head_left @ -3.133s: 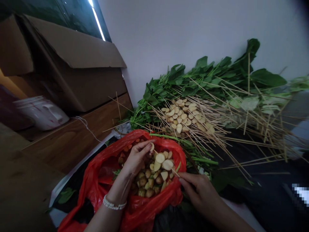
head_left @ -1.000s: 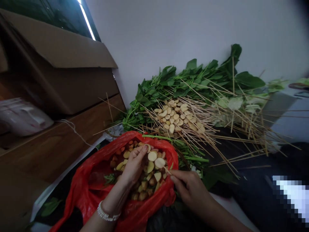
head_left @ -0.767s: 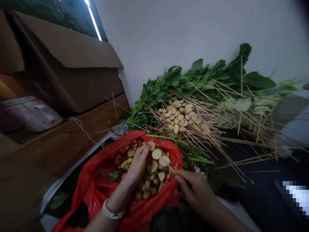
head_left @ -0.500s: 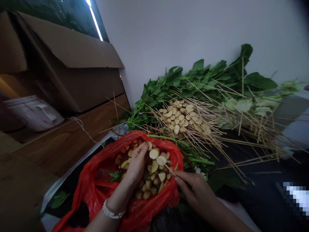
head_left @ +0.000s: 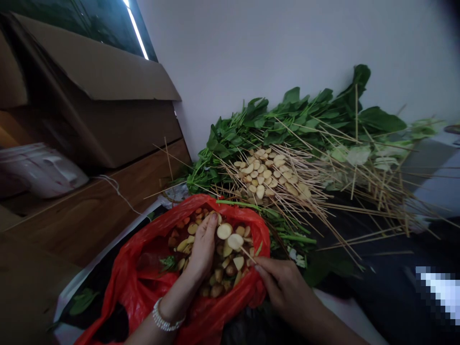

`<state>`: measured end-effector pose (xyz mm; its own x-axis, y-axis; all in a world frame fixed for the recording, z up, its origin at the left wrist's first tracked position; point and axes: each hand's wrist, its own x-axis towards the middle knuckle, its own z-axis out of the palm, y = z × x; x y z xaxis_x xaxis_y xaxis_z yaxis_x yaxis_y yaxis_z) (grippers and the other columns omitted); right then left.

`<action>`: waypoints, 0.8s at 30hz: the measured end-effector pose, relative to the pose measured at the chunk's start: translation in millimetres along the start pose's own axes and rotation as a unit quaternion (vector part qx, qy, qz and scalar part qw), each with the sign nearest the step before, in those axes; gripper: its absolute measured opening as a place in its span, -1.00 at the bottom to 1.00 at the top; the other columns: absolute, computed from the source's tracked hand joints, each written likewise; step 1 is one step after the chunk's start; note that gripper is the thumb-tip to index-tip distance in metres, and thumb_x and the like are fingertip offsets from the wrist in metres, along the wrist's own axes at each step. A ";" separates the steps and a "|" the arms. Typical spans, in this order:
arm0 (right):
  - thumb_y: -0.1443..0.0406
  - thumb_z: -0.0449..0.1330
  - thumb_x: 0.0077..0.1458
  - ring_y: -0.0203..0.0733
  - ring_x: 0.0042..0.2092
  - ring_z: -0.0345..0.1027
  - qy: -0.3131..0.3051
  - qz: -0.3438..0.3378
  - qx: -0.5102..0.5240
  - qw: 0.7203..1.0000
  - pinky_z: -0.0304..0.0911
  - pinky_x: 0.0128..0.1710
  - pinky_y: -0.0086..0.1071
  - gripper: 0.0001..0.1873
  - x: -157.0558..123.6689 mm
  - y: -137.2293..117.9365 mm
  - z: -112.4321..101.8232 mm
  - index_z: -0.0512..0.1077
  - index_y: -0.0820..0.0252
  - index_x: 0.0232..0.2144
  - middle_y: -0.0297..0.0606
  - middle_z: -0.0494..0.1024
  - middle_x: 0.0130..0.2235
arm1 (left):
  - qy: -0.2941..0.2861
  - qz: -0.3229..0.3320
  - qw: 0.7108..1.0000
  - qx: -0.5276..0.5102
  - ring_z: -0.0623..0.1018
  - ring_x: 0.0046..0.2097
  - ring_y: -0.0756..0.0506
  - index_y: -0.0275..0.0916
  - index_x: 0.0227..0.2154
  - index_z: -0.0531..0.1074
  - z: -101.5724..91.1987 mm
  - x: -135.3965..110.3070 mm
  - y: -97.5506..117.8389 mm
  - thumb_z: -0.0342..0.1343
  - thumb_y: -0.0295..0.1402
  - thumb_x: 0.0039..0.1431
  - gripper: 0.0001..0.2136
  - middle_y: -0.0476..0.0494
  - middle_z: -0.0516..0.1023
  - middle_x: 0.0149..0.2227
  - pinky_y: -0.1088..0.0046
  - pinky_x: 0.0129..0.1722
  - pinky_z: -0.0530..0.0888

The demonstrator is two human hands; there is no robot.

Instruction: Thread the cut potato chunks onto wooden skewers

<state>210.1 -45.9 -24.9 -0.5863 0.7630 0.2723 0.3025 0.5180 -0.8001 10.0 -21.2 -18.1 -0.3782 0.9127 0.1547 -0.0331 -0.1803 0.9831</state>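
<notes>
A red plastic bag [head_left: 143, 282] lies open in front of me, full of small cut potato pieces [head_left: 223, 275]. My left hand [head_left: 203, 244] reaches into the bag, fingers closed around a pale potato slice [head_left: 224, 231] at its fingertips. My right hand [head_left: 282, 282] pinches the lower end of a thin bamboo skewer [head_left: 245, 252]. Two slices sit threaded on that skewer over the bag. A bead bracelet [head_left: 165, 322] circles my left wrist.
Behind the bag lies a heap of finished potato skewers [head_left: 268, 175] and loose bamboo sticks [head_left: 362, 201] on leafy greens [head_left: 287, 120] against a white wall. At left are a cardboard box [head_left: 108, 105], a wooden ledge [head_left: 97, 206] and a white appliance [head_left: 43, 167].
My left hand stayed in the bag, handling a slice at the skewer's tip. My right hand kept its pinch on the skewer; only the view shifted slightly.
</notes>
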 end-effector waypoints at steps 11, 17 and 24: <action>0.31 -0.13 0.29 -0.24 -0.42 0.40 0.024 -0.016 -0.022 0.999 0.20 -0.35 -0.47 -0.64 1.9 1.6 4.9 0.36 0.15 -0.47 -0.28 0.50 -0.47 | 0.018 0.001 1.000 -0.025 0.24 -0.48 0.03 -0.24 -0.50 0.32 5.7 -2.6 2.1 0.08 -0.08 0.15 -0.69 0.08 0.32 -0.52 0.55 -0.46 0.26; 0.31 -0.13 0.28 -0.24 -0.41 0.40 0.024 -0.021 -0.014 0.999 0.21 -0.33 -0.47 -0.64 4.1 -0.2 3.2 0.33 0.15 -0.50 -0.29 0.47 -0.49 | 0.014 -0.012 1.000 -0.026 0.28 -0.46 0.03 -0.23 -0.48 0.34 5.3 -3.4 -0.2 0.08 -0.08 0.15 -0.70 0.07 0.35 -0.50 0.56 -0.42 0.28; 0.31 -0.14 0.31 -0.26 -0.41 0.38 0.015 -0.032 -0.005 0.999 0.18 -0.36 -0.46 -0.66 3.9 5.1 0.5 0.36 0.16 -0.42 -0.29 0.50 -0.44 | 0.025 -0.020 0.999 -0.028 0.40 -0.44 -0.03 -0.22 -0.46 0.40 2.1 -1.7 0.7 0.06 -0.03 0.15 -0.68 0.00 0.47 -0.49 0.49 -0.38 0.36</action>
<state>209.0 -40.5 -28.2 -0.5809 0.7402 0.3385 0.2729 0.5690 -0.7757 12.6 -22.1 -17.5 -0.4216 0.9001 0.1096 -0.0991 -0.1659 0.9812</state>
